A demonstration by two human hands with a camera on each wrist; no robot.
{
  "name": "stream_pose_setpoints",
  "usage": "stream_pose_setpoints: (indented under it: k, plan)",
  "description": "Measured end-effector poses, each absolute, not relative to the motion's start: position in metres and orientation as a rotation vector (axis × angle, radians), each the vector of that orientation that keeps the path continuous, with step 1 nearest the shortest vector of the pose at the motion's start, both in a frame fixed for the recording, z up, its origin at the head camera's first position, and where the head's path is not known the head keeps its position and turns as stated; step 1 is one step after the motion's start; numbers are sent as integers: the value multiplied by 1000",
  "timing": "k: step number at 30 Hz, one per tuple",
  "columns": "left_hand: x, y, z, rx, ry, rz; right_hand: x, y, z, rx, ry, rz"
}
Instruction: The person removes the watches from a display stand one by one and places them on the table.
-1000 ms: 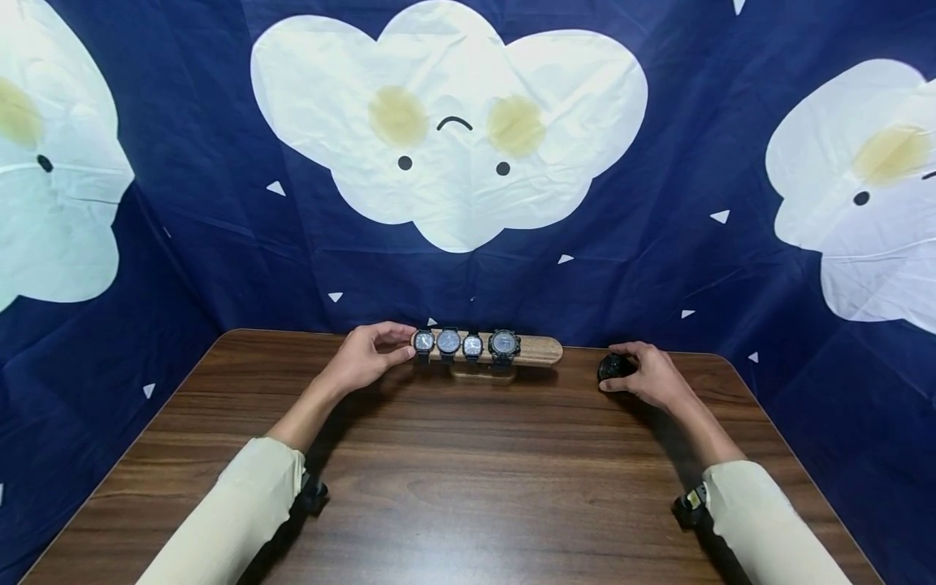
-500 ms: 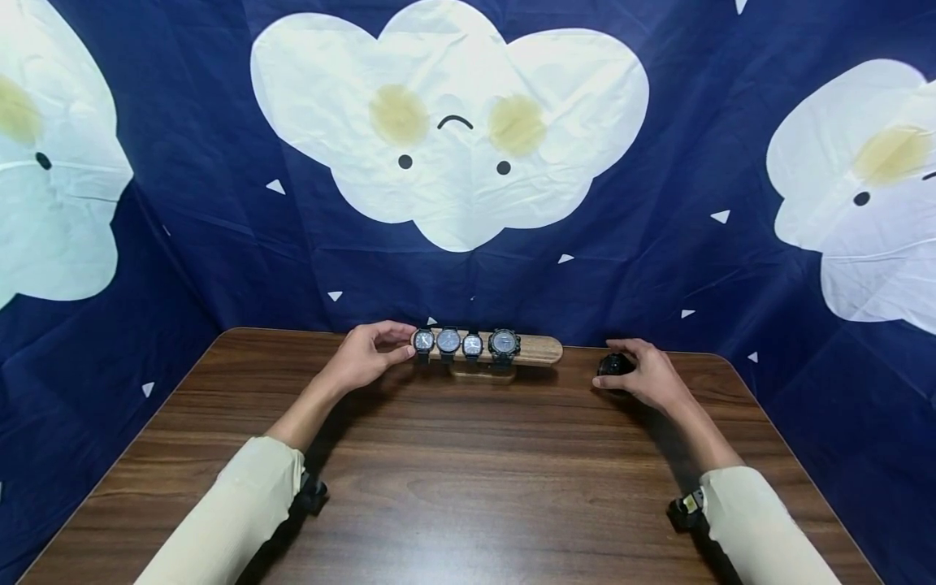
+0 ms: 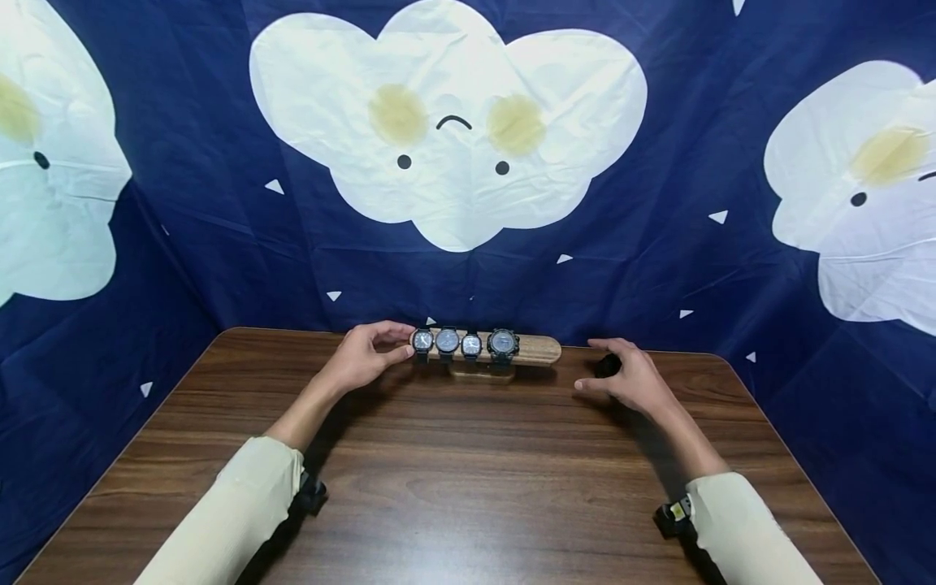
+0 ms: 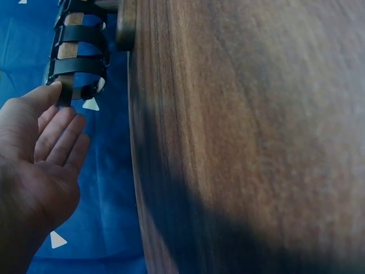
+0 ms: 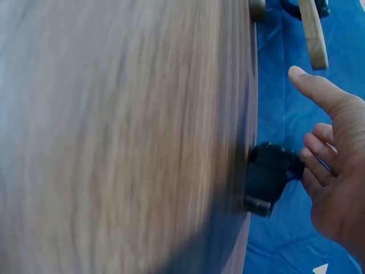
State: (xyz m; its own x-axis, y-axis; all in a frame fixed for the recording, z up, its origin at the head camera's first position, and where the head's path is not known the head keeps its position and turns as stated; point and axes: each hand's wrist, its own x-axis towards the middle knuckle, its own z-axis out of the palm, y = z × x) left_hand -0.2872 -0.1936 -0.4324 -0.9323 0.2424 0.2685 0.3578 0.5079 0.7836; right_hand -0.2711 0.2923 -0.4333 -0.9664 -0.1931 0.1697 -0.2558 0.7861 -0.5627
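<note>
A wooden watch stand (image 3: 539,350) with a raised bar stands at the back of the table. Several dark-strapped watches (image 3: 448,341) sit side by side on its left and middle part. My left hand (image 3: 360,357) holds the bar's left end between thumb and fingers; in the left wrist view the thumb (image 4: 48,96) lies against that end. To the right of the stand, my right hand (image 3: 638,379) is spread, thumb well apart from the fingers. Just behind its fingers a black watch (image 5: 269,174) stands on the table, partly hidden by the hand in the head view.
The brown wooden table (image 3: 453,479) reaches back to a dark blue curtain (image 3: 219,219) printed with white clouds. Black wrist cameras (image 3: 673,517) hang below both sleeves.
My right hand has let go of the black watch, opened its thumb and fingers, and shifted left toward the stand. The left hand stays at the bar's end.
</note>
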Motion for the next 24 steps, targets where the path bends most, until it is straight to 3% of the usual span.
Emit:
stream_pose_setpoints:
  k: [24]
  plan:
    - [-286,-194,-431,-532,-2629,-1385,-269,253,-433,396,-2787,1057]
